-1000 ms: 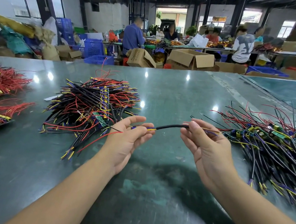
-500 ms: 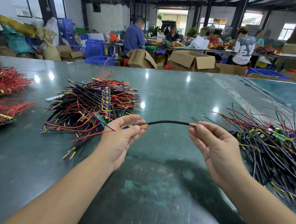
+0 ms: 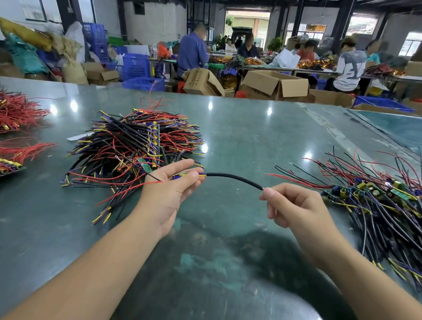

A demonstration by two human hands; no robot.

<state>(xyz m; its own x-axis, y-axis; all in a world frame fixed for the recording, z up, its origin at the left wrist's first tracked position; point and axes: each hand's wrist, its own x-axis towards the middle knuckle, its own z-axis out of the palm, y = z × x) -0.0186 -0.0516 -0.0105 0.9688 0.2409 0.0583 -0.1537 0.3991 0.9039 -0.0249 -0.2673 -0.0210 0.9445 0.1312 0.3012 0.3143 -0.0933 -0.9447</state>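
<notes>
The green tabletop carries three lots of wiring. The right heap is the widest, a loose tangle of black, red, yellow and blue leads with small circuit boards among them. The middle heap lies in a neater fan, most of its leads in black covering. The red bundles sit at the far left, well apart from the hands.

Judging by that, the work is slipping black covering over pairs of leads. A fair number look finished in the middle heap, and the larger share on the right seems to be left.

Both forearms reach in from below, and the hands are raised above the tabletop between the two heaps. The left hand is turned palm-up, thumb and fingertips pinching the yellow and blue wires where they leave the tube's left end. The right hand is knuckles-up, thumb and forefinger pinching the tube's right end, the other fingers curled under.

The black tube spans the gap between the hands in a shallow upward arch, touching nothing else. A bright speck shows at its right end. It may be a wire tip coming through, but it is too small to be sure, so this piece looks near done rather than done.
</notes>
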